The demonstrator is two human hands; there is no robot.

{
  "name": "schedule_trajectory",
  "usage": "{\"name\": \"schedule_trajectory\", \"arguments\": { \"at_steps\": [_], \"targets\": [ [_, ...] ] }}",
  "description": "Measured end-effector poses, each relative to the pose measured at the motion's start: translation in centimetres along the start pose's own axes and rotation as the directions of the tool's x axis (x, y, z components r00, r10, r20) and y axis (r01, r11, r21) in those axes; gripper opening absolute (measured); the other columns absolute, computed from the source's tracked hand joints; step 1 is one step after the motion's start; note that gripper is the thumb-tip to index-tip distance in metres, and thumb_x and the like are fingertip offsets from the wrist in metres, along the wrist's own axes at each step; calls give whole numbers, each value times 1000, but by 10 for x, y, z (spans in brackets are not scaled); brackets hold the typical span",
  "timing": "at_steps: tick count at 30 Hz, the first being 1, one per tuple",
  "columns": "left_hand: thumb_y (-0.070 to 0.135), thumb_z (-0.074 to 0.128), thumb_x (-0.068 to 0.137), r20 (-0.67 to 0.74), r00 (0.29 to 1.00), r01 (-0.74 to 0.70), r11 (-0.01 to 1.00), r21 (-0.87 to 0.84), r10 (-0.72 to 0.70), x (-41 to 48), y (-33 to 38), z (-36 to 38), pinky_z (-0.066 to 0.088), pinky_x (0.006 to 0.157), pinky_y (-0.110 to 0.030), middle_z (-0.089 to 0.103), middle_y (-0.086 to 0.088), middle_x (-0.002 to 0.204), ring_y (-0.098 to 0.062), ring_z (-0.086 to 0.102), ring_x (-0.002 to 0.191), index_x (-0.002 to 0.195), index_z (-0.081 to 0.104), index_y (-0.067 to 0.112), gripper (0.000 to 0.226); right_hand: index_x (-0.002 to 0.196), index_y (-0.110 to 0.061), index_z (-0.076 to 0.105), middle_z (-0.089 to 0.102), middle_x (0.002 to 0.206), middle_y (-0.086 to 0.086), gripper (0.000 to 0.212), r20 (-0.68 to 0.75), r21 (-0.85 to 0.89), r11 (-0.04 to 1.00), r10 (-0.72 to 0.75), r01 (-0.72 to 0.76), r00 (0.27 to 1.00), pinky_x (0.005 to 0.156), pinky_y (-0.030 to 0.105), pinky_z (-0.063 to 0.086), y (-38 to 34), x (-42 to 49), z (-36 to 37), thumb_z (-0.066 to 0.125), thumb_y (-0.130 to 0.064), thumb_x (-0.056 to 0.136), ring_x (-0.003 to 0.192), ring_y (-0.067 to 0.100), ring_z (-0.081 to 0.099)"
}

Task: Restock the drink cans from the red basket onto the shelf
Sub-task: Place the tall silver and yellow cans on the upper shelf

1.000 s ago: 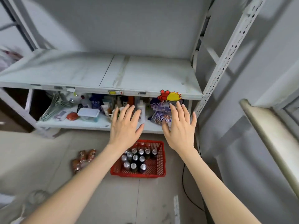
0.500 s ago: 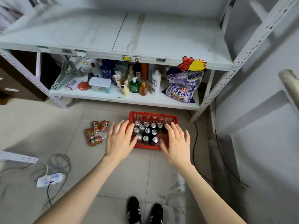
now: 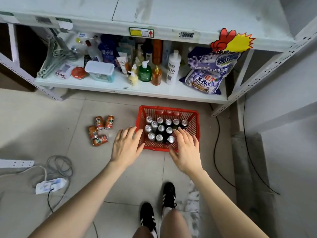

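While four orange cans (image 3: pixel 100 130) lie on the floor tiles (image 3: pixel 51 121), the left hand (image 3: pixel 127 146) hangs flat and empty at the left rim of the red plastic basket (image 3: pixel 171 109); dark silver-topped drink cans (image 3: pixel 159 129) stand inside it, before the white metal shelf (image 3: pixel 188 12). The right hand (image 3: pixel 186 148) spreads empty over its near edge.

Shop stockroom: metal shelving (image 3: pixel 267 69), promo price tag (image 3: pixel 235 40), barcode label (image 3: pixel 186 34), detergent bags (image 3: pixel 204 79).
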State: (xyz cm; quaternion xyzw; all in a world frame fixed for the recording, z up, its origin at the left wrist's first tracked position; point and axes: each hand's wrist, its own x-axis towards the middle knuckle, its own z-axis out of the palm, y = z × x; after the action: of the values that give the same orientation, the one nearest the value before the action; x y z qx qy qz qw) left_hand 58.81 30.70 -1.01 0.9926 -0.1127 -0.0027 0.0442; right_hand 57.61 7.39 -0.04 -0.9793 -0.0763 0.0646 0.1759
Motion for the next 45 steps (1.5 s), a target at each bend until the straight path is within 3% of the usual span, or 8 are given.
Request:
{"name": "schedule_trajectory", "arguments": {
  "at_steps": [4, 9, 16, 21, 25, 28, 34, 45],
  "targets": [
    [36, 74, 80, 57, 998, -13, 1000, 12, 12, 47, -9, 34, 49, 96, -49, 63, -14, 120, -33, 61, 109, 121, 62, 9, 52, 145, -16, 39, 39, 152, 4, 66, 51, 27, 1000, 1, -3, 999, 114, 46, 27, 26, 45, 28, 54, -42, 87, 143, 22, 32],
    [36, 75, 78, 62, 998, -24, 1000, 16, 23, 116, -24, 97, 49, 96, -48, 63, -13, 119, -32, 61, 107, 122, 60, 9, 53, 141, -10, 45, 49, 145, 6, 65, 79, 66, 998, -15, 10, 997, 107, 47, 35, 60, 106, 86, 62, -38, 85, 134, 29, 44],
    [32, 79, 74, 150, 986, -73, 997, -38, 78, 179, -56, 219, 49, 97, -43, 62, -9, 121, -30, 60, 108, 123, 60, 11, 56, 139, -14, 46, 51, 142, 4, 65, 127, 109, 994, -8, -6, 992, 103, 51, 41, 102, 171, 205, 47, -48, 84, 129, 26, 49],
    [30, 78, 77, 255, 960, -107, 993, -58, 118, 209, -80, 308, 48, 97, -43, 58, -11, 129, -31, 58, 115, 128, 57, 9, 59, 143, -16, 39, 44, 148, 2, 63, 173, 121, 993, -11, -10, 985, 109, 50, 34, 131, 206, 289, 56, -42, 87, 136, 24, 39],
    [30, 74, 81, 305, 932, -177, 980, -90, 196, 232, -95, 360, 47, 101, -44, 48, -11, 142, -30, 49, 126, 137, 50, 11, 63, 141, -16, 41, 45, 146, 2, 60, 189, 138, 990, 1, -28, 982, 110, 47, 31, 149, 229, 344, 58, -40, 88, 133, 24, 41],
    [31, 69, 87, 339, 907, -235, 969, -83, 249, 249, -105, 389, 43, 105, -40, 39, -7, 149, -26, 40, 134, 143, 41, 15, 65, 140, -17, 41, 48, 142, 2, 59, 194, 154, 987, 2, -32, 981, 108, 47, 33, 160, 243, 381, 59, -40, 88, 129, 23, 45],
    [31, 68, 87, 442, 838, -337, 941, -41, 320, 280, -113, 431, 46, 103, -41, 40, -4, 146, -22, 39, 132, 145, 37, 19, 66, 143, -16, 37, 53, 133, 3, 65, 200, 176, 984, -24, -12, 979, 106, 42, 35, 172, 272, 429, 63, -37, 87, 124, 23, 46],
    [27, 74, 82, 565, 755, -360, 930, -68, 333, 305, -111, 468, 44, 101, -44, 45, -2, 137, -25, 45, 127, 140, 42, 20, 67, 143, -17, 38, 47, 144, -2, 70, 173, 235, 969, -114, 71, 978, 102, 42, 36, 182, 295, 476, 72, -30, 83, 131, 21, 42]
  ]
}}
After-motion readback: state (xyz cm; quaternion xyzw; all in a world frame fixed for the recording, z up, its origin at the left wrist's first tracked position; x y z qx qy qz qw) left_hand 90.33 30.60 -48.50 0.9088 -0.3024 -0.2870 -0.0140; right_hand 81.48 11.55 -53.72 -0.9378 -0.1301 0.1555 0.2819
